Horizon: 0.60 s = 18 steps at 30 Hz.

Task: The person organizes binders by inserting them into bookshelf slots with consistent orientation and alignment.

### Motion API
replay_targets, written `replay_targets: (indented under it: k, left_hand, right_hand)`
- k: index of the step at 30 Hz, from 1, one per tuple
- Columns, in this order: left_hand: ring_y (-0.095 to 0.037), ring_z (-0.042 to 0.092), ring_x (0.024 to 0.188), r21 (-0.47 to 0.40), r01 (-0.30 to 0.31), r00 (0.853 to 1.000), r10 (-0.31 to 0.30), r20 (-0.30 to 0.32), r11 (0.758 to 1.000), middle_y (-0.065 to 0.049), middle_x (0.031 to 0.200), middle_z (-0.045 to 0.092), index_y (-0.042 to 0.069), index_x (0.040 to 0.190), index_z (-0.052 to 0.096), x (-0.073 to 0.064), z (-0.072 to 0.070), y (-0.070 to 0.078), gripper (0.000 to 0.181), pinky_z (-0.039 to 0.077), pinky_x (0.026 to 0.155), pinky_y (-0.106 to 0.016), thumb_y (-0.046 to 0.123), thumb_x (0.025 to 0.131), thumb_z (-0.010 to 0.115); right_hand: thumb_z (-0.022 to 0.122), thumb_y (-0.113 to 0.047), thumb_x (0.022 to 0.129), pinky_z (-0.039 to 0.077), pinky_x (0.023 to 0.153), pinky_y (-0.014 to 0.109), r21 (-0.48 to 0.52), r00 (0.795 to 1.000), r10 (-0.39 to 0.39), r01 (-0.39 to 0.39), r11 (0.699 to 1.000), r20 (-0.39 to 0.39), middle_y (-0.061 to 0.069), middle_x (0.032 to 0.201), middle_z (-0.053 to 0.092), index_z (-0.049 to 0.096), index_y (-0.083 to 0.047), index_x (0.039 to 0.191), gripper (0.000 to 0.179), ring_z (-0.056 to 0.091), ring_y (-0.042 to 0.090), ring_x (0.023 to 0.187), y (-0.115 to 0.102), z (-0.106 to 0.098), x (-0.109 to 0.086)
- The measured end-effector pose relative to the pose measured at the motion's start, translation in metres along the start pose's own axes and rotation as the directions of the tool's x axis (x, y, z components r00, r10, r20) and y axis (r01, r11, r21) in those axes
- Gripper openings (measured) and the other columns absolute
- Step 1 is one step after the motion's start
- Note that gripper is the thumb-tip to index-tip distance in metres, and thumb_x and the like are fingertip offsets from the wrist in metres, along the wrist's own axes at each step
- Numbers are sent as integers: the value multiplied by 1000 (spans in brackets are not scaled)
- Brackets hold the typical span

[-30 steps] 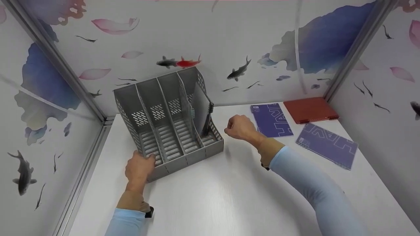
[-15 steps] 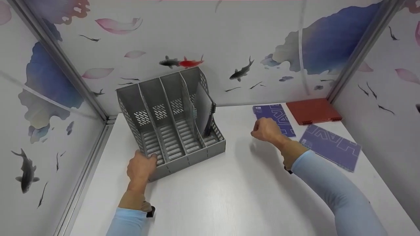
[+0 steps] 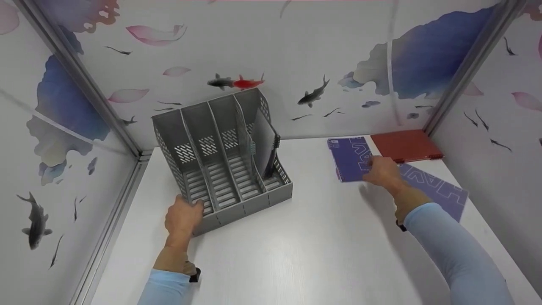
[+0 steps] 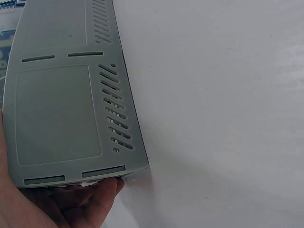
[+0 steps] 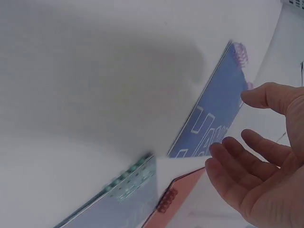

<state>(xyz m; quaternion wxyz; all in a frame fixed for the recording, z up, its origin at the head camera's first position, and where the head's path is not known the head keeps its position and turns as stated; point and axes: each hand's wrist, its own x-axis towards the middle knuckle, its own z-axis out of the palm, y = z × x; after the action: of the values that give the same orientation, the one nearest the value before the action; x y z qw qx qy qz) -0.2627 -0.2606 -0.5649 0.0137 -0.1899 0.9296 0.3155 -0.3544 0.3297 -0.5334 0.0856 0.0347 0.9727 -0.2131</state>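
My left hand (image 3: 182,216) grips the front left corner of a grey desktop file rack (image 3: 256,204), thumb over the rim. In the left wrist view, fingers curl against one end of the rack's slotted side (image 4: 57,114). A spiral notebook (image 3: 263,142) stands upright in the rack's rightmost compartment. My right hand (image 3: 383,173) hovers above the near right corner of a dark purple notebook (image 3: 348,163) lying flat. Its thumb and fingers are parted with nothing between them in the right wrist view.
A lighter purple notebook (image 3: 442,188) with a teal coil (image 5: 128,178) lies right of the right hand, partly covered by it. Behind it lies a red notebook (image 3: 406,145). Patterned walls enclose the white table (image 3: 296,250) at the back and sides.
My right hand has moved right, away from beside the rack to over the notebooks. My left hand keeps its hold on the rack, which stays in place.
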Motion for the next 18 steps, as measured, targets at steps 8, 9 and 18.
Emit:
replay_targets:
  k: [8, 9, 18]
  left_hand:
    - [-56, 72, 128, -8, 1, 1000, -1, -6, 1000, -39, 144, 68, -14, 160, 44, 1, 1, 0, 79, 59, 99, -63, 44, 107, 57]
    - [-56, 72, 128, -10, 2, 1000, -2, -8, 1000, -39, 144, 68, -14, 160, 44, 1, 1, 0, 79, 59, 99, -63, 44, 107, 57]
    - [-49, 78, 114, -20, -13, 1000, 12, -27, 1000, -34, 133, 75, -10, 150, 54, 1, 2, -2, 70, 60, 87, -57, 43, 106, 58]
  right_hand:
    - [86, -26, 94, 49, 118, 72, -126, 986, 121, -106, 986, 118, 44, 148, 58, 45, 21, 153, 86, 62, 55, 122, 43, -14, -6]
    - [86, -26, 95, 49, 118, 71, -137, 981, 136, -116, 984, 142, 44, 147, 58, 44, 22, 152, 85, 61, 53, 118, 45, -14, -8]
    - [77, -19, 97, 53, 111, 67, -161, 969, 153, -123, 979, 192, 42, 136, 60, 44, 24, 149, 75, 59, 50, 110, 50, -13, -23]
